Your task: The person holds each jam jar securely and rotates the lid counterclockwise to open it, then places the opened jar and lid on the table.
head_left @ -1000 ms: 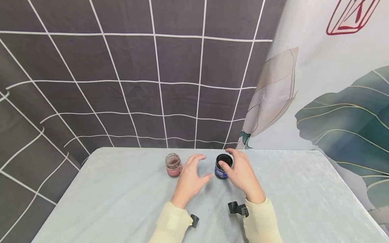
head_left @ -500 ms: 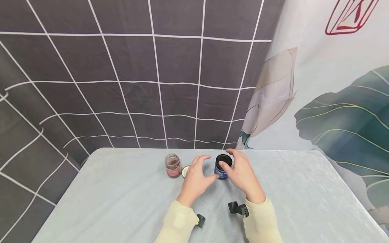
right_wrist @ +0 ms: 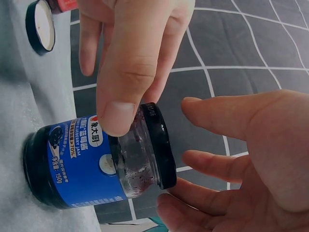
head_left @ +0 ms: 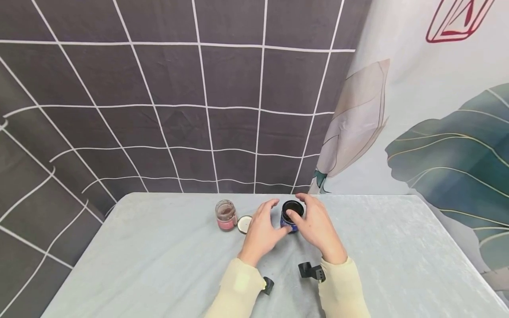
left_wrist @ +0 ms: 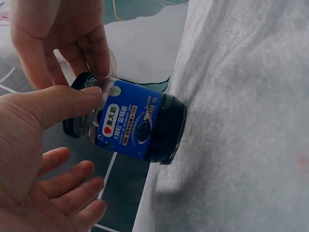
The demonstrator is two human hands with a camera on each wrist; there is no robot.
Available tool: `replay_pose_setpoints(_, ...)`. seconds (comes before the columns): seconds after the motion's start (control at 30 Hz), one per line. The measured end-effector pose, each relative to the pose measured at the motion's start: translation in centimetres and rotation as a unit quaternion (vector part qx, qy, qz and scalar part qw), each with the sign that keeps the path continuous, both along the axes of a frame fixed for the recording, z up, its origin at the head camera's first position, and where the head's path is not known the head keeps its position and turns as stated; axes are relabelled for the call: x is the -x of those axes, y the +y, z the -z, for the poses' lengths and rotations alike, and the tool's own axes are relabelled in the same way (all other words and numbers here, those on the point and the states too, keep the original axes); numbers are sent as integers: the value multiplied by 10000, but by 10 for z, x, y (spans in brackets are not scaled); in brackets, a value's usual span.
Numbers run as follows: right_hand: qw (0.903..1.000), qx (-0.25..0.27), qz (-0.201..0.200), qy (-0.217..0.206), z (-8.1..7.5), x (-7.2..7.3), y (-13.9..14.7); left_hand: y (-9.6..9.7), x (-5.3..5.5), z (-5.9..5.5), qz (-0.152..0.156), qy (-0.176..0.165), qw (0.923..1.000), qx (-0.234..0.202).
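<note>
A blueberry jam jar (head_left: 292, 212) with a blue label and a black lid (right_wrist: 161, 147) stands upright on the table. Just left of it is my left hand (head_left: 262, 234), its thumb lying across the jar's front near the neck in the left wrist view (left_wrist: 116, 111); the other fingers are spread apart from the glass. My right hand (head_left: 318, 223) curves loosely around the lid from the right. In the right wrist view its thumb is clear of the lid, and its lower fingers are close to the lid's edge; whether they touch I cannot tell.
An uncovered glass jar (head_left: 226, 215) with reddish-pink contents stands to the left. Beside it a lid (head_left: 244, 224) lies with its white inside up. The table's back edge (head_left: 191, 194) meets a dark gridded curtain (head_left: 167, 88); a leaf-patterned curtain (head_left: 437, 154) hangs at right.
My left hand has moved right, away from the pink jar and up to the blueberry jam jar, uncovering the loose lid on the table. My right hand has stayed by the jam jar.
</note>
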State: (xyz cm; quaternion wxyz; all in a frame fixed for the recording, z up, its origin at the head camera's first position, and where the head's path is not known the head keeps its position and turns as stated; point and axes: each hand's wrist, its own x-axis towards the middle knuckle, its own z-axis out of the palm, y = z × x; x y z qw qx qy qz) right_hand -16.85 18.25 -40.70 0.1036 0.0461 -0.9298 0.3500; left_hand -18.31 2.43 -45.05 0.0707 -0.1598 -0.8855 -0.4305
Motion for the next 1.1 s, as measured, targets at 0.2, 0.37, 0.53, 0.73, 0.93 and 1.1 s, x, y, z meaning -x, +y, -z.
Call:
replay_pose_setpoints(0.2, 10000, 2, -45, 29, 1, 0, -3, 0, 2, 0, 38, -131, 9998, 108)
replay_pose_setpoints(0.37, 10000, 25, -63, -39, 2, 1, -5, 1, 4, 2, 133, -122, 9996, 214)
replay_pose_setpoints(0.53, 9999, 14, -64, -87, 1, 1, -6, 5, 6, 7, 130, -239, 9995, 180)
replay_pose_setpoints(0.73, 9999, -4, -51, -107, 1, 1, -7, 10, 8, 12, 171, -282, 9993, 158)
replay_pose_setpoints(0.93, 9999, 13, -114, -70, 3, 0, -6, 14, 7, 16, 248, -219, 9992, 208)
replay_pose_setpoints(1.1, 9999, 5, -121, -112, 4, -1, -5, 17, 6, 18, 326, -240, 9991, 119)
